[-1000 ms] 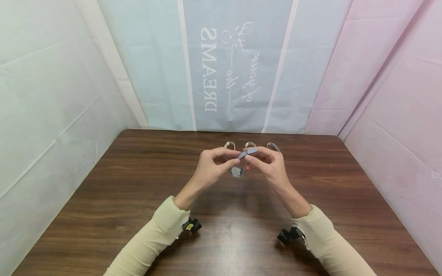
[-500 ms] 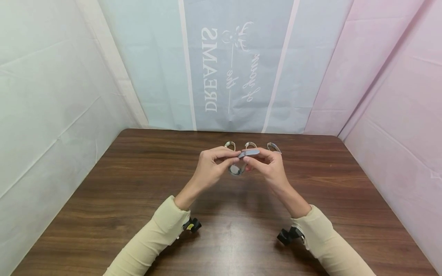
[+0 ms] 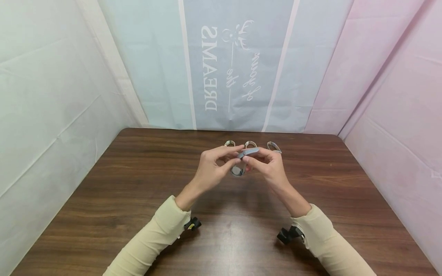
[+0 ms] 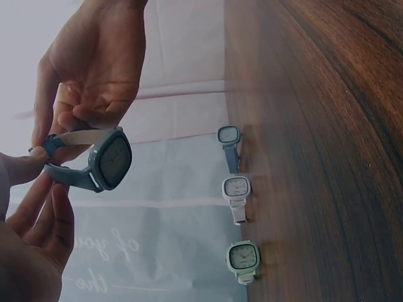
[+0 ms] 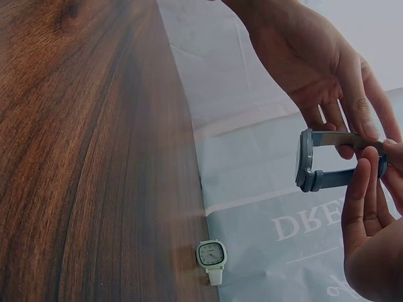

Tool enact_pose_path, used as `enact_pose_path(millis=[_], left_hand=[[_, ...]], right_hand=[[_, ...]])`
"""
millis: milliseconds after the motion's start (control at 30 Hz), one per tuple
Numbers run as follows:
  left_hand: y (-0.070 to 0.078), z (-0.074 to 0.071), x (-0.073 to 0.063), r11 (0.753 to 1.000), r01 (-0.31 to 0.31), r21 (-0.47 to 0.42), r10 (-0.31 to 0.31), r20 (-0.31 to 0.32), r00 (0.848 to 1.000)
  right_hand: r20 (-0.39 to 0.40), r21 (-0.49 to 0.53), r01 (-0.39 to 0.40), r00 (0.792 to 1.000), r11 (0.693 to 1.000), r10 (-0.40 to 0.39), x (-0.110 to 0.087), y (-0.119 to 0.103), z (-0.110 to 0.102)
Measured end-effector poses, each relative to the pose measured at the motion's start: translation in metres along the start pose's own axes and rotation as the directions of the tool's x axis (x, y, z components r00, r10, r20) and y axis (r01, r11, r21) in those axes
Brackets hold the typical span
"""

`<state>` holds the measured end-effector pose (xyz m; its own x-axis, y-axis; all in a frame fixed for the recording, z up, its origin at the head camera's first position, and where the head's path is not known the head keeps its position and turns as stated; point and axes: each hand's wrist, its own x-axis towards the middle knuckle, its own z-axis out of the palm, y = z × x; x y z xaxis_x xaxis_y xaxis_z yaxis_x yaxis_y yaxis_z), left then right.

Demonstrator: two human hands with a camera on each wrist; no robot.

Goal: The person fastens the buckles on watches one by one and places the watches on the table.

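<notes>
A blue-grey wristwatch [image 4: 113,160] is held up above the table by both hands, its strap looped and its squarish dial hanging below in the head view. My left hand [image 3: 211,166] pinches the strap [image 3: 241,155] near the buckle from the left, its index finger reaching over the top. From the right, my right hand [image 3: 271,165] pinches the strap's free end [image 3: 252,151] between thumb and fingers. In the right wrist view, the watch case [image 5: 305,160] shows edge-on. Fingers partly hide where the strap ends meet.
At the table's far edge stand three more watches in a row: a pale green one [image 4: 243,255], a white one [image 4: 237,187] and a blue one [image 4: 229,136]. The brown wooden table [image 3: 138,199] ends at a fabric backdrop [image 3: 165,76], with fabric walls on both sides.
The left index finger has lifted and reached rightward over the strap. The strap's free end has tilted slightly, while the watch stays in about the same place.
</notes>
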<state>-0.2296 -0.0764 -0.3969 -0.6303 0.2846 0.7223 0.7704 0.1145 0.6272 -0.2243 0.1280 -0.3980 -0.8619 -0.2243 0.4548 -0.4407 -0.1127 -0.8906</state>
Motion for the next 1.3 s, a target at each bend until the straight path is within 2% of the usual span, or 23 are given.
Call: enact_pose_path(millis=[200,467,633,833,1100,1300], left_hand=[[-0.0009,0.0005,-0.0010,1.000,-0.025,0.004,0.025,-0.002,1.000],[-0.0023,0.0022,-0.0006,0.999,-0.023,0.036,0.023,0.013,1.000],[-0.0023,0.0028,-0.0010,0.999,0.018,0.049,-0.018,0.007,1.000],[-0.0028,0.0038,-0.0026,0.997,0.077,0.020,-0.076,-0.019,0.997],[-0.0027,0.0049,-0.0035,0.994,0.110,0.012,-0.110,-0.042,0.993],[-0.0021,0.0058,-0.0030,0.993,0.120,0.003,-0.119,-0.048,0.992]], right_hand=[[0.008,-0.007,-0.001,1.000,1.000,0.001,-0.0001,0.0015,-0.0009],[-0.029,0.078,-0.050,0.998,0.996,0.052,0.0005,0.0014,0.0024],[-0.045,0.036,-0.034,0.998,0.999,0.036,0.0002,0.0003,0.0037],[-0.057,0.011,0.012,0.998,1.000,-0.011,0.0005,0.0004,0.0041],[-0.073,0.025,0.049,0.996,0.998,-0.047,0.0011,0.0043,0.0050],[-0.082,-0.032,0.068,0.994,0.997,-0.071,0.0019,0.0062,0.0053]])
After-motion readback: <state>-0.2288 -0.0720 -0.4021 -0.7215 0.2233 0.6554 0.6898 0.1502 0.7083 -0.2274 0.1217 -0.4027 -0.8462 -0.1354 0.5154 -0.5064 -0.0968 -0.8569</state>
